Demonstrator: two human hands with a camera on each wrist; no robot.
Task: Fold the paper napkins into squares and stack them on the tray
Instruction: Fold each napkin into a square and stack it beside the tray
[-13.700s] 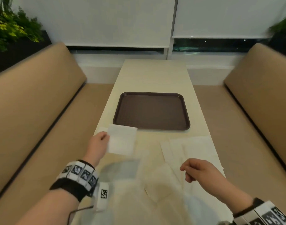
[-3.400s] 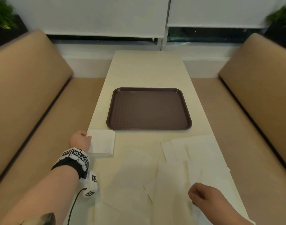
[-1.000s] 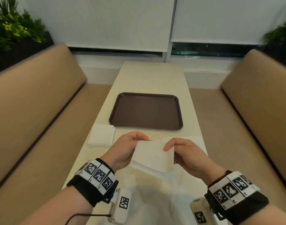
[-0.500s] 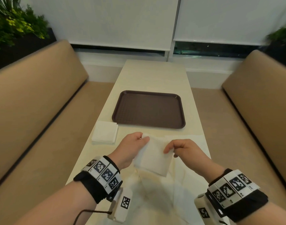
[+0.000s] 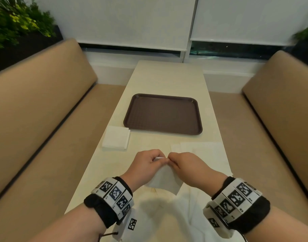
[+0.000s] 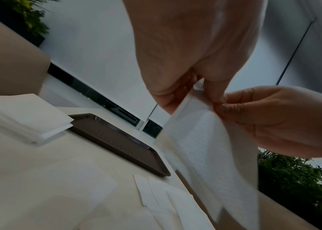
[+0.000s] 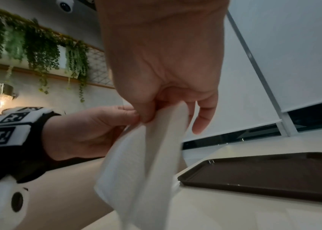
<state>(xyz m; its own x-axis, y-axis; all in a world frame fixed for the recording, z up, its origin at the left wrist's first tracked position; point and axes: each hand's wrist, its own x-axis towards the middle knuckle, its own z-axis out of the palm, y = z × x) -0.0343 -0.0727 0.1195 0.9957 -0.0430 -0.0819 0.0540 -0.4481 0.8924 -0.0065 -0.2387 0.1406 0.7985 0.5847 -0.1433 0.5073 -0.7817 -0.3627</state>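
Both hands have come together since a moment back, so the napkin's top corners now meet instead of being held apart.

Head view: left hand (image 5: 146,165) and right hand (image 5: 186,165) touch at the fingertips, each pinching the top edge of the napkin (image 5: 164,180), which hangs below them, clear of the tabletop (image 5: 167,79). Beyond the hands sits the brown tray (image 5: 163,114) with nothing on it; a folded stack (image 5: 116,140) lies ahead and left of the left hand, just beside the tray. Loose sheets (image 5: 202,151) lie ahead and right of the right hand.

Left wrist view: thumb and fingers nip the top edge, doubled layers drooping down with a soft bow.

Right wrist view: same pinch, two flaps hanging with a gap between them.

I'd say it's feather-light, floppy and easy to tear, so gripping the corners makes sense. Long axis runs top to bottom, the free edge pointing down toward the person.
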